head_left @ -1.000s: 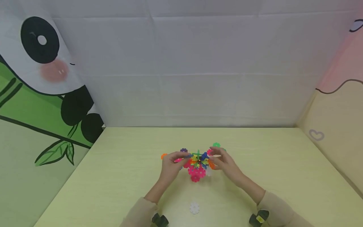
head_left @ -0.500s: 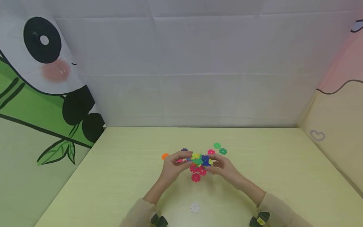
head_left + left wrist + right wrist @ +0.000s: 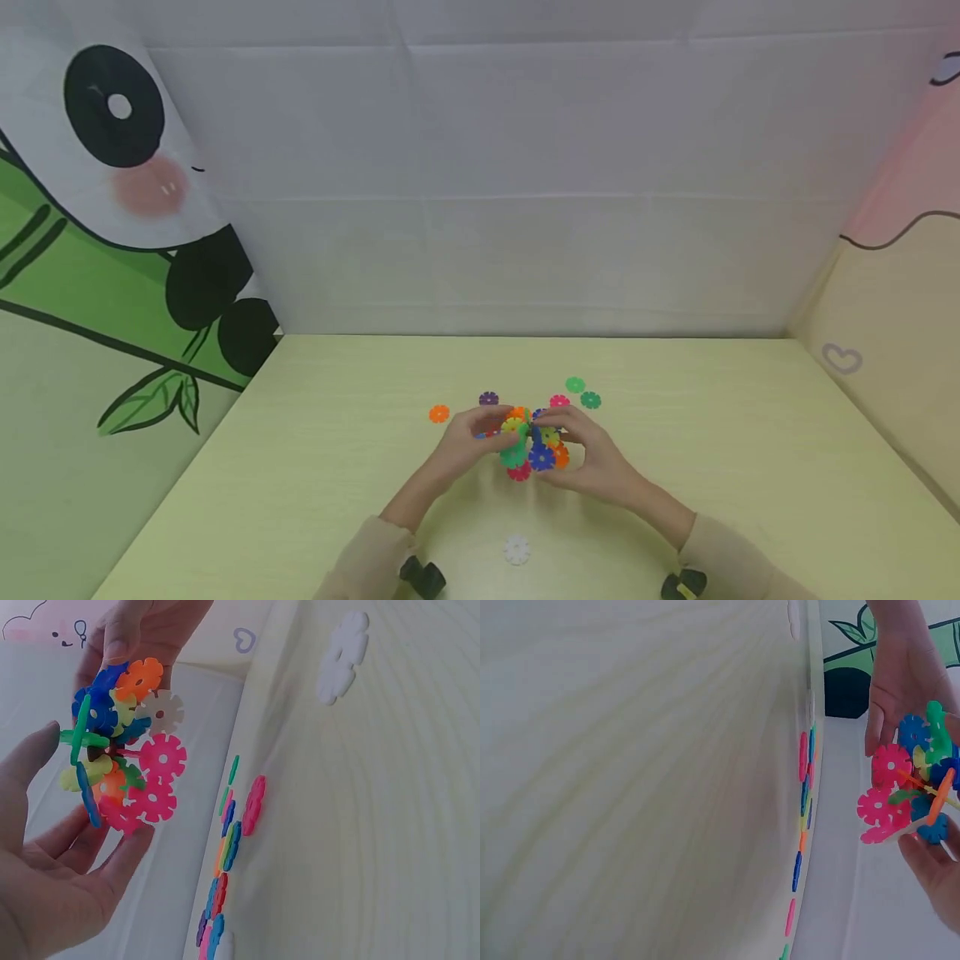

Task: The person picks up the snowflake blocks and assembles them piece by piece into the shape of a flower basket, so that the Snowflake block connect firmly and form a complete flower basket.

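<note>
Both hands hold a cluster of interlocked plastic snowflake discs (image 3: 542, 457), raised above the table. Pink, blue, orange, yellow, green and white discs join at angles. My left hand (image 3: 467, 443) grips its left side; in the left wrist view the thumb is by a green disc (image 3: 81, 733) and a fingertip meets the lower pink discs (image 3: 154, 796). My right hand (image 3: 600, 462) holds the right side, its thumb against the blue discs (image 3: 100, 709) in that view. In the right wrist view the fingers of one hand reach under the cluster (image 3: 892, 766). The cluster's core is partly hidden.
One white disc (image 3: 516, 550) lies flat near the table's front. Loose discs lie around the hands: orange (image 3: 438, 413), purple (image 3: 489, 399), pink (image 3: 559, 402) and two green (image 3: 591, 400). More loose discs are beneath the cluster. A pale cloth wall (image 3: 525, 267) stands behind the table (image 3: 360, 375).
The cluster has turned in the hands, so its green and blue discs now face the head camera and sit lower. The right hand's fingers have spread wider around its side.
</note>
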`<state>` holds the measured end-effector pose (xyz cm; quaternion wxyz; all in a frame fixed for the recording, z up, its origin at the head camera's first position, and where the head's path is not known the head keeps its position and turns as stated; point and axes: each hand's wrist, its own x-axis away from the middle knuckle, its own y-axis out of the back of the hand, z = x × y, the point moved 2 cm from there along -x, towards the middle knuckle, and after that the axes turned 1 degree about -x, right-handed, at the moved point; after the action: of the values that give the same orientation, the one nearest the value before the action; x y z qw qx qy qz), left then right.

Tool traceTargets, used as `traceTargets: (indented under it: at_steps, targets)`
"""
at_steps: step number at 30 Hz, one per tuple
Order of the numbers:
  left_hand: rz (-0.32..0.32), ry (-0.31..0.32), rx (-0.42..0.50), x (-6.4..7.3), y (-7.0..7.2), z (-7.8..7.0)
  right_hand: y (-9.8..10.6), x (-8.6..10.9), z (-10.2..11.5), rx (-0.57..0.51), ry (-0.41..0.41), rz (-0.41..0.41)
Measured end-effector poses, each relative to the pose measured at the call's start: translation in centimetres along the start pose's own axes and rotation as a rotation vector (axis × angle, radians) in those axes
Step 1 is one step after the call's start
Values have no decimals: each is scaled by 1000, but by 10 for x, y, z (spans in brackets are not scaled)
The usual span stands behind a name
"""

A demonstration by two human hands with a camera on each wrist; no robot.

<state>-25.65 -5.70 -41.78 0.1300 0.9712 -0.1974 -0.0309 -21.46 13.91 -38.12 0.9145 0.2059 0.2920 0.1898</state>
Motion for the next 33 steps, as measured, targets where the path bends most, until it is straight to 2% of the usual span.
traceTargets:
  at_steps: [3, 7, 10, 14, 18, 20, 23, 26, 28, 33]
  targets:
    - [-16, -7, -8, 0, 1, 2, 0, 0, 2, 14, 43, -7]
    - [-61, -35, 6, 2, 1, 0, -1, 1, -1, -24, 45, -18]
    - [-83, -60, 23, 5, 1, -2, -2, 3, -12, -73, -17, -54]
    - [-79, -94, 52, 9, 0, -8, -1, 5, -29, -104, -107, -98]
    - [-83, -126, 44, 10, 0, -12, 0, 5, -32, -99, -121, -123]
    - [-101, -133, 33, 10, -1, -12, 0, 4, -31, -91, -99, -151]
    - [-105, -120, 37, 10, -2, -11, -1, 2, -20, -81, -9, -176]
    - [-51, -77, 75, 11, -4, -9, -3, 0, -6, -46, 83, -177]
    - [-13, -53, 91, 12, -5, -7, -4, -1, 1, -31, 110, -177]
    - [24, -13, 171, 13, -5, -3, -4, 0, -10, -31, 127, -207]
